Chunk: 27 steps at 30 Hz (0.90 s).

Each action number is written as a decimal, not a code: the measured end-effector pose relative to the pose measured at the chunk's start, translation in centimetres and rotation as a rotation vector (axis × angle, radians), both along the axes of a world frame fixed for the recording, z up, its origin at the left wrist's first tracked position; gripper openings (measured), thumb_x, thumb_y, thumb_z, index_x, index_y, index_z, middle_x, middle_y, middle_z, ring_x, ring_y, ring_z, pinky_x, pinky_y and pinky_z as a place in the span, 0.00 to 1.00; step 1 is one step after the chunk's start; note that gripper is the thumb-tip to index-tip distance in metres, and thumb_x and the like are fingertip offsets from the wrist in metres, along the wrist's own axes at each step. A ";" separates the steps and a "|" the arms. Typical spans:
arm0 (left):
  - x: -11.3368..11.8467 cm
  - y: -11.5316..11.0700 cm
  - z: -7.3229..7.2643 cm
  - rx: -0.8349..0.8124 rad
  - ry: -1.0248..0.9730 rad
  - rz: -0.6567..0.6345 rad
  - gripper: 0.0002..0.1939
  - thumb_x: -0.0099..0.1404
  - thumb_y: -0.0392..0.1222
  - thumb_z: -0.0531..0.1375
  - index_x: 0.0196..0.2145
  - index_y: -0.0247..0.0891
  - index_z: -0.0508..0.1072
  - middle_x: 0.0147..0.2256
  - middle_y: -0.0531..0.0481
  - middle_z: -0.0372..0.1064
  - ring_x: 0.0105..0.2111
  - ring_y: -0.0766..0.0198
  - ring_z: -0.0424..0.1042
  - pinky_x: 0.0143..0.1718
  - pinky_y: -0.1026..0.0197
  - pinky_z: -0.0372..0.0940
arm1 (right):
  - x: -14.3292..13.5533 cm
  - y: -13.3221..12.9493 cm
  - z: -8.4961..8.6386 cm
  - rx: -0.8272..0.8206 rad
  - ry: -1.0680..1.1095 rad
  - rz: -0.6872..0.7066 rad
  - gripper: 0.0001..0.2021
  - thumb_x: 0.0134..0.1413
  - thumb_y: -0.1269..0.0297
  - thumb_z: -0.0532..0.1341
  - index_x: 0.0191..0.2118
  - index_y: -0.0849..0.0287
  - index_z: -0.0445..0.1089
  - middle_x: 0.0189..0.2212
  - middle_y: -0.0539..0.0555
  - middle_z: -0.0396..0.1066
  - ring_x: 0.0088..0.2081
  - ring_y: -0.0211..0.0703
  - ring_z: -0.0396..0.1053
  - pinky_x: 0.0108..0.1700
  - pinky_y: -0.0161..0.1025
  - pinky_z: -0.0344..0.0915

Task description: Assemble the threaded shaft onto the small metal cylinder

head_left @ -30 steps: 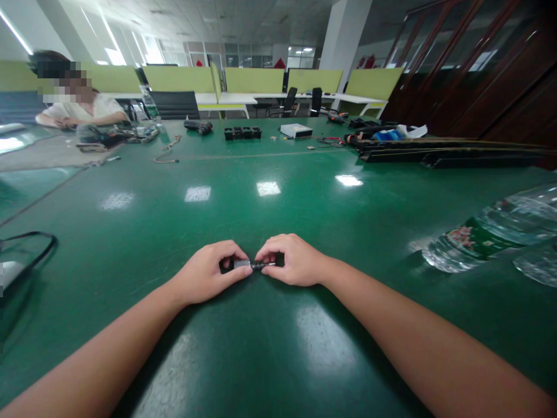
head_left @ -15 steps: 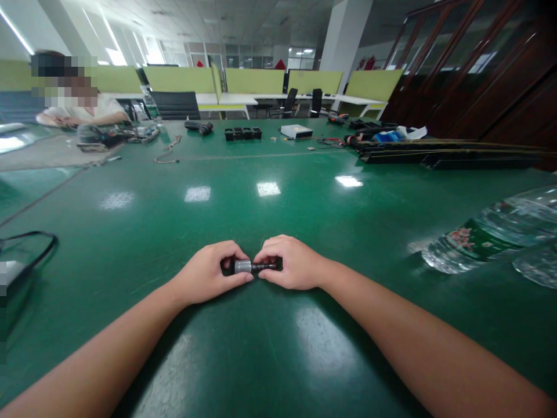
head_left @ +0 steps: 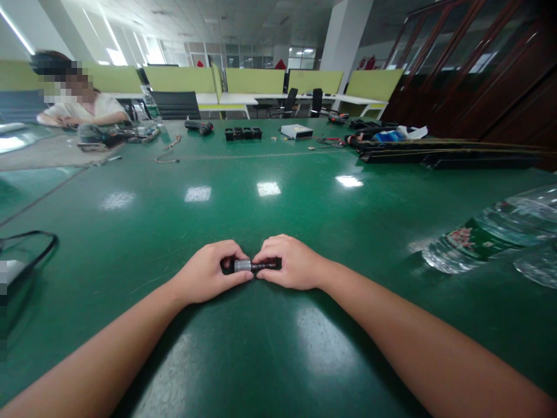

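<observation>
A small part made of a silver cylinder and a thin dark ribbed rod lies level between my hands, just over the green table. My left hand has its thumb and fingers closed around the cylinder. From the other side, my right hand pinches the rod close to where it meets the cylinder. The fingertips of both hands almost touch. Fingers partly hide the far ends of the part, so its exact kind cannot be told.
Clear water bottles are at the right. A black cable lies at the left edge. Farther back are a power drill, a black block-shaped part, a white box and long dark bars. A person sits far left.
My right hand has shifted very slightly left along the rod, its fingertips closer to the cylinder. My left hand stays in place. The seated person's head has moved a little.
</observation>
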<state>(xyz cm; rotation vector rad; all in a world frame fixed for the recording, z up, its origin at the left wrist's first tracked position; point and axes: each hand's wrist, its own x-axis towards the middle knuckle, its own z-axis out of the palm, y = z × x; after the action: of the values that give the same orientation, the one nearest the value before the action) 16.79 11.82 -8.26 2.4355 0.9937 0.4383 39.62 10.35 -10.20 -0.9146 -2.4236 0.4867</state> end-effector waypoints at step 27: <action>0.0 -0.1 0.1 -0.013 0.019 0.001 0.12 0.61 0.49 0.63 0.35 0.37 0.74 0.30 0.52 0.69 0.29 0.64 0.66 0.31 0.64 0.58 | 0.1 -0.2 0.5 0.000 0.020 -0.030 0.05 0.48 0.66 0.67 0.33 0.59 0.74 0.26 0.49 0.71 0.30 0.37 0.67 0.38 0.36 0.60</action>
<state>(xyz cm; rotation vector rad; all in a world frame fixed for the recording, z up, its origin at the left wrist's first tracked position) 16.76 11.73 -8.13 2.4320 1.0026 0.4077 39.68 10.18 -9.69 -0.9400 -2.3885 0.4832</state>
